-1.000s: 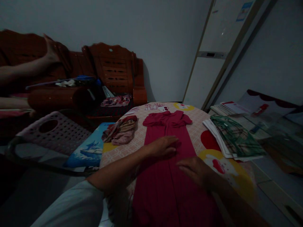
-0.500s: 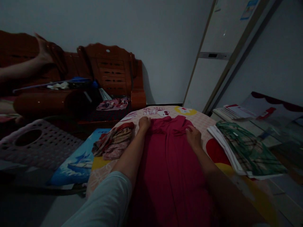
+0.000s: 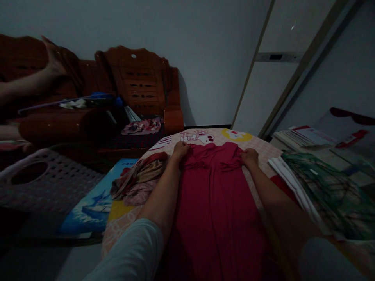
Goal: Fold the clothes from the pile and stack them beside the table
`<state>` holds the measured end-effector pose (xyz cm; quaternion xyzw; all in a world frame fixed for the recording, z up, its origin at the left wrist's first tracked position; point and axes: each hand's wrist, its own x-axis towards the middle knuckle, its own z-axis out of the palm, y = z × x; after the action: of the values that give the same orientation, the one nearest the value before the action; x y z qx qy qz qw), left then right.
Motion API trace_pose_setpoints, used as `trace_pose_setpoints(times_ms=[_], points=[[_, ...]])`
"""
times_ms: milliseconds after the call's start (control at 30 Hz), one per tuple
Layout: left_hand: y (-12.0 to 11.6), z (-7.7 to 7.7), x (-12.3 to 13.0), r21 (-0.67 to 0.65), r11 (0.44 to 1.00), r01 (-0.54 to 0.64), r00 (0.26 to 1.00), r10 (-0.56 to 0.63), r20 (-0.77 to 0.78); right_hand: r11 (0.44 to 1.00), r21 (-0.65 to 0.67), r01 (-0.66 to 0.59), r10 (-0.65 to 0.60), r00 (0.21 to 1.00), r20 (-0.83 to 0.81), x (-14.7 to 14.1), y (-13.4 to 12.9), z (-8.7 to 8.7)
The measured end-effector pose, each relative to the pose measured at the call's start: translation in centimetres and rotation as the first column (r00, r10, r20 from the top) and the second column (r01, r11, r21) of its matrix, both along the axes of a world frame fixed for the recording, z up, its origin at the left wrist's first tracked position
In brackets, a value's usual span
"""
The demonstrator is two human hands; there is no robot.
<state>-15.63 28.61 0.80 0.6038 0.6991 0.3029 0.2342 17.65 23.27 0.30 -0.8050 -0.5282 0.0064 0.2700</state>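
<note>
A long magenta garment (image 3: pixel 213 203) lies lengthwise over the round table (image 3: pixel 164 146), which has a patterned cover. Its far end is bunched into folds. My left hand (image 3: pixel 180 151) grips the far left corner of the cloth with closed fingers. At the far right corner my right hand (image 3: pixel 250 157) pinches the edge. Between both hands the fabric is spread fairly flat, with creases running down its middle. Beside my left forearm sits a crumpled reddish-brown patterned cloth (image 3: pixel 143 175). Right of my right forearm lies a folded green plaid cloth (image 3: pixel 319 187) with white fabric.
A wooden sofa (image 3: pixel 137 82) stands behind on the left, with another person's bare foot (image 3: pixel 54 64) raised near it. A woven basket (image 3: pixel 58 191) and a blue printed bag (image 3: pixel 90 210) are left of the table. Papers (image 3: pixel 307 136) lie at the right.
My right hand has shifted outward to the right with its corner, so the garment's far end is spread wider. The left hand stays on its corner. The view has turned slightly.
</note>
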Motion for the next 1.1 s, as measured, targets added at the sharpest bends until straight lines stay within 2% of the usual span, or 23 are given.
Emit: trace_pose_setpoints(times_ms=[133, 200, 300, 400, 467, 533, 600, 700, 767, 900, 1000, 1100], points=[[-0.1, 0.2, -0.3, 0.083, 0.994, -0.077, 0.991, 0.086, -0.104, 0.986, 0.072, 0.151, -0.151, 0.988, -0.005, 0.6, -1.3, 0.6], [-0.5, 0.4, -0.4, 0.071, 0.993, -0.097, 0.979, 0.108, -0.171, 0.987, 0.055, 0.154, -0.156, 0.987, 0.042, 1.3, -2.1, 0.6], [-0.9, 0.5, -0.2, 0.001, 0.995, -0.102, 0.969, 0.100, -0.225, 0.990, -0.039, 0.136, -0.130, 0.982, 0.139, 2.0, -2.7, 0.3], [-0.9, 0.6, 0.2, 0.016, 0.999, -0.052, 0.968, 0.055, -0.244, 0.988, -0.097, 0.123, -0.099, 0.971, 0.219, 1.7, -2.6, 0.4], [-0.7, 0.5, 0.5, 0.072, 0.997, 0.026, 0.964, -0.006, -0.267, 0.997, -0.062, 0.048, -0.031, 0.966, 0.255, 0.9, -2.1, 0.7], [-0.5, 0.5, 0.8, 0.106, 0.990, 0.091, 0.957, -0.057, -0.286, 0.997, 0.001, -0.078, 0.075, 0.962, 0.263, -0.1, -1.2, 1.0], [-0.4, 0.6, 1.0, 0.117, 0.988, 0.100, 0.957, -0.064, -0.281, 0.980, 0.045, -0.192, 0.176, 0.955, 0.238, -1.2, -0.2, 1.3], [-0.4, 0.9, 1.1, 0.130, 0.989, 0.076, 0.969, -0.042, -0.242, 0.953, 0.052, -0.300, 0.286, 0.940, 0.184, -3.3, 1.4, 1.5], [-0.5, 1.2, 0.9, 0.106, 0.990, 0.096, 0.976, -0.073, -0.204, 0.923, 0.041, -0.382, 0.372, 0.915, 0.157, -5.0, 2.2, 1.4], [-0.4, 1.3, 0.0, -0.016, 0.965, 0.262, 0.961, -0.263, -0.086, 0.817, 0.039, -0.576, 0.567, 0.813, 0.131, -9.2, 3.1, 0.6], [-0.3, 1.1, -0.8, -0.039, 0.927, 0.374, 0.928, -0.373, 0.028, 0.771, 0.014, -0.637, 0.629, 0.764, 0.140, -12.2, 3.6, 0.1], [-0.2, 1.0, -1.4, -0.024, 0.898, 0.439, 0.891, -0.431, 0.141, 0.768, -0.008, -0.641, 0.636, 0.760, 0.138, -14.1, 4.0, 0.2]])
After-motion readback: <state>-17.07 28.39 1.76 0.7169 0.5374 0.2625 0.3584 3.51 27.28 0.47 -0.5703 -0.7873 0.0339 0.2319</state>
